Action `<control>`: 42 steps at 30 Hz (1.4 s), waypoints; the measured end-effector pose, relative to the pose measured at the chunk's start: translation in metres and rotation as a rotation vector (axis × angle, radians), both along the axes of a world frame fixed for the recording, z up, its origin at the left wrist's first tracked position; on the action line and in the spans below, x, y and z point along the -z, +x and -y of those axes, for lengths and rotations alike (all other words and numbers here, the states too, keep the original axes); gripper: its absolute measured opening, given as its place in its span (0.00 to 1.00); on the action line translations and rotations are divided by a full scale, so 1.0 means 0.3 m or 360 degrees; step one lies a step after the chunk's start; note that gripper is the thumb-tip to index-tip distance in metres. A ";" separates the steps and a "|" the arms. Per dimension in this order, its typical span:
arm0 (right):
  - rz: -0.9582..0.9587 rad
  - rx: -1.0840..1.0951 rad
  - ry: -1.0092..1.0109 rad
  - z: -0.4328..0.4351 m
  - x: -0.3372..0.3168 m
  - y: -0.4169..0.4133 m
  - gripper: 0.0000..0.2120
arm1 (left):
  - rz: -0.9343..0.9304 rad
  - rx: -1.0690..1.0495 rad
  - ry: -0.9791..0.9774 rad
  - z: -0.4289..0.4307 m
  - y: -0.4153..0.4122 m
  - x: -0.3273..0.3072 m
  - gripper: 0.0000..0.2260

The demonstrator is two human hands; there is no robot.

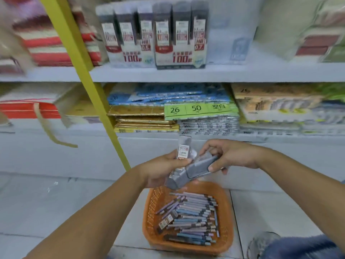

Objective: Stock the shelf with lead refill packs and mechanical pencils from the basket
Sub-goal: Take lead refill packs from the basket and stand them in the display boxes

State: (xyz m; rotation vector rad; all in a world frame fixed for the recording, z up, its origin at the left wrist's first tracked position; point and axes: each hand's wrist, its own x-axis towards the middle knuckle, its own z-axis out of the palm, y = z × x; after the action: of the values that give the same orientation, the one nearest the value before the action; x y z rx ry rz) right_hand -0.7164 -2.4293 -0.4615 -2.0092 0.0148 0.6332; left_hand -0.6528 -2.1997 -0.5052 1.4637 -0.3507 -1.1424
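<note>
Head view: both hands are raised directly above the basket point(147, 212), in front of the lower shelf fascia.

1. Left hand point(162, 169): fingers and thumb are curled round a tall grey lead refill pack point(183, 150). The pack is tilted, top end leaning right. Its labelled upper part projects above the hand and its lower end projects below, towards the basket rim.
2. Right hand point(231, 156): grips a second grey pack point(201, 168) held almost level, with the fingers over its top edge and the thumb under its lower edge. The free end of this pack points left and meets the first pack between the two hands.
3. Basket: orange, on the tiled floor. It contains a layer of mechanical pencils point(194, 212) lying roughly parallel, plus one loose refill pack point(167, 219) on top at the left.
4. Upper shelf point(242, 73): two display boxes of refill packs point(158, 34) stand upright side by side, well above both hands.
5. A yellow upright point(89, 81) runs diagonally left of the hands.
</note>
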 end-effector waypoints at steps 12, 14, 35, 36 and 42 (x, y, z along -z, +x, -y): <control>0.0779 0.0756 0.0506 -0.090 -0.213 0.032 0.19 | 0.0555 -0.0502 -0.0059 -0.034 -0.020 -0.278 0.24; 0.0845 0.0775 0.0574 -0.102 -0.223 0.043 0.18 | 0.0559 -0.0556 -0.0104 -0.036 -0.017 -0.287 0.23; 0.1084 0.0748 0.0356 -0.198 -0.294 0.110 0.15 | 0.0634 -0.0981 -0.0331 -0.007 -0.020 -0.273 0.24; 0.1029 0.0730 0.0397 -0.188 -0.299 0.114 0.16 | 0.0598 -0.1014 -0.0328 -0.012 -0.013 -0.275 0.23; 0.0928 0.0595 0.0655 -0.155 -0.317 0.116 0.14 | 0.0500 -0.1117 -0.0335 -0.030 0.020 -0.298 0.20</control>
State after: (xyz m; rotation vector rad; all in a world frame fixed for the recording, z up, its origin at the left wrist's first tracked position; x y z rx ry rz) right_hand -0.6816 -2.3827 -0.3664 -1.6595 -0.0815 -0.1886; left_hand -0.6467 -2.1908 -0.4157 1.4099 -0.1402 -0.3059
